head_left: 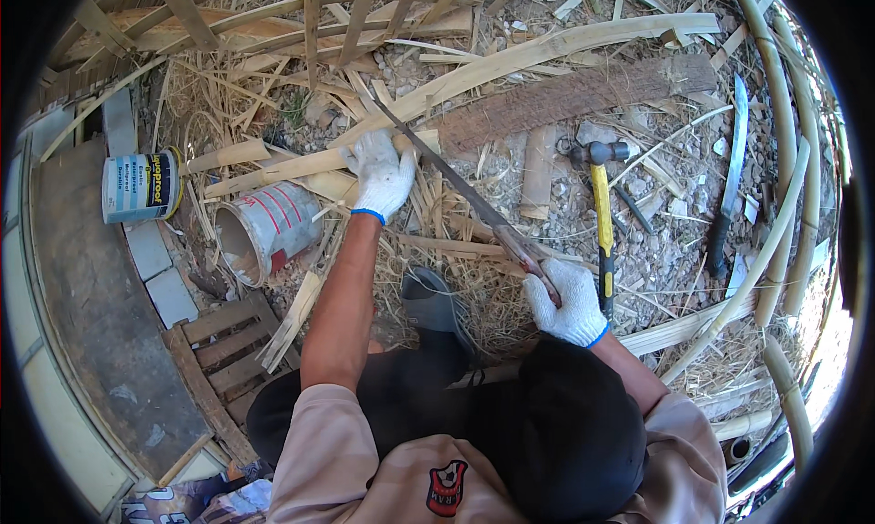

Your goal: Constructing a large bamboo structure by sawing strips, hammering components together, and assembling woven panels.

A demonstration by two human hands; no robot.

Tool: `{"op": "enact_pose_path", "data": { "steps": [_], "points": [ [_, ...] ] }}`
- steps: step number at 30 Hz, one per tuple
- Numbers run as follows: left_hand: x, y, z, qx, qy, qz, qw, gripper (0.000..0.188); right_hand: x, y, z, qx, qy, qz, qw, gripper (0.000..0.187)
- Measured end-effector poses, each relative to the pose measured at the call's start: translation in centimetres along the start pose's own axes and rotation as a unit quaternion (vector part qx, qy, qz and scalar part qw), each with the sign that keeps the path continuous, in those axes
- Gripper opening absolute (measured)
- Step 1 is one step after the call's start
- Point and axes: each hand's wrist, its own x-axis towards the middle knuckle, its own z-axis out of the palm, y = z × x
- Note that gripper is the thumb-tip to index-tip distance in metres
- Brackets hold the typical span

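Offcuts point(539, 173) crowd our ground point(670, 223), room tight; bamboo poles point(775, 87) edge the right. Bamboo strip point(283, 171) far left of centre, under our left hand point(381, 173), finger closure unclear. Long blade point(456, 181) slants near-right, our right hand point(569, 302) gripping its handle point(521, 249).

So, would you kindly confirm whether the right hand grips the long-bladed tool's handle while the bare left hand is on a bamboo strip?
Not quite: the left hand on the bamboo strip is not bare; the head view shows it in a white glove.
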Motion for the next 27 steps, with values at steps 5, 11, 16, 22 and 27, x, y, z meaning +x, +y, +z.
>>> {"op": "enact_pose_path", "data": {
  "steps": [5,11,16,22,27],
  "points": [
    [0.2,-0.4,1.2,0.002,-0.014,-0.011,1.000,0.052,7.3,-1.4,3.4,0.026,0.056,-0.043,0.997,0.030],
    [-0.3,-0.1,0.1,-0.016,-0.001,-0.013,1.000,0.051,-0.2,1.2,0.0,-0.004,0.011,-0.035,0.999,0.029],
    [0.4,-1.2,1.7,-0.020,0.027,-0.019,0.999,0.052,6.7,-1.3,3.8,0.007,0.050,-0.047,0.998,0.031],
    [0.1,-0.5,0.2,-0.054,0.012,-0.021,0.998,0.051,-0.3,1.7,-0.1,0.000,-0.009,-0.060,0.998,0.014],
    [0.6,-1.2,1.2,-0.031,0.033,-0.014,0.999,0.049,6.0,-1.8,2.3,-0.004,0.038,-0.029,0.999,0.029]
  ]
}}
